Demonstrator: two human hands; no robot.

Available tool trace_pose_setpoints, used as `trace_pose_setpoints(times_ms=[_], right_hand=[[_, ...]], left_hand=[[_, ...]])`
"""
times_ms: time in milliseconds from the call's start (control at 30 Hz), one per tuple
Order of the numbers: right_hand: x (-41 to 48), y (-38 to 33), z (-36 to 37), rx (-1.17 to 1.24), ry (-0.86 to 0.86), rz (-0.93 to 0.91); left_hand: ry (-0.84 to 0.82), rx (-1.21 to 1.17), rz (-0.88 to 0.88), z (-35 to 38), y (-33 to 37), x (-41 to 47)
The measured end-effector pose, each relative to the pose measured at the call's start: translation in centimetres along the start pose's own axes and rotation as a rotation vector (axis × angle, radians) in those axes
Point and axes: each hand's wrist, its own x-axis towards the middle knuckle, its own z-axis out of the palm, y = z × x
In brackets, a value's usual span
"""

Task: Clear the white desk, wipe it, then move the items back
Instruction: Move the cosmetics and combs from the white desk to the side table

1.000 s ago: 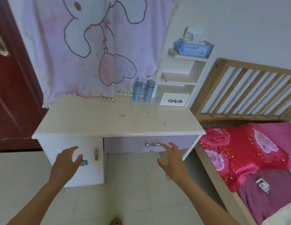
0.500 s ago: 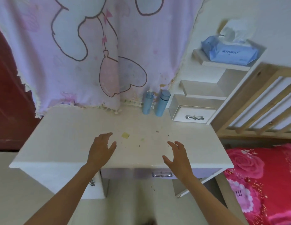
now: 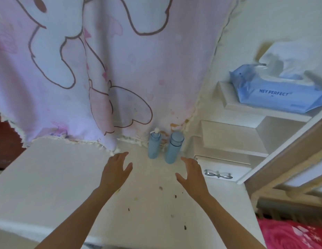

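Two light blue bottles stand at the back of the white desk (image 3: 48,173): a pump bottle (image 3: 154,145) on the left and a capped bottle (image 3: 174,147) on the right. My left hand (image 3: 116,170) hovers open over the desk, just left of and in front of the pump bottle. My right hand (image 3: 192,174) is open too, just right of and in front of the capped bottle. Neither hand touches a bottle. Small dark crumbs and yellowish spots (image 3: 161,188) dot the desk top.
A pink cartoon cloth (image 3: 106,69) hangs behind the desk, its fringe touching the top. At right stand white stepped shelves (image 3: 234,133) with a small drawer (image 3: 218,174) and a blue tissue pack (image 3: 280,92). A wooden bed frame (image 3: 286,169) and red bedding (image 3: 291,234) lie right.
The view has moved closer over the desk. Both hands have reached forward from the front edge towards the two blue bottles at the back.
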Motion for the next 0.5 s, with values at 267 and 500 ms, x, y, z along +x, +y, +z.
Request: trace_pose_setpoints(times_ms=[267,500], right_hand=[[5.7,0.0,1.8,0.117,-0.009,-0.010],[10.2,0.0,1.5,0.121,0.098,0.051]], left_hand=[[-0.083,0.064,-0.036,3.4,0.4,4.0],[-0.112,0.036,0.036,5.7,2.5,10.1]])
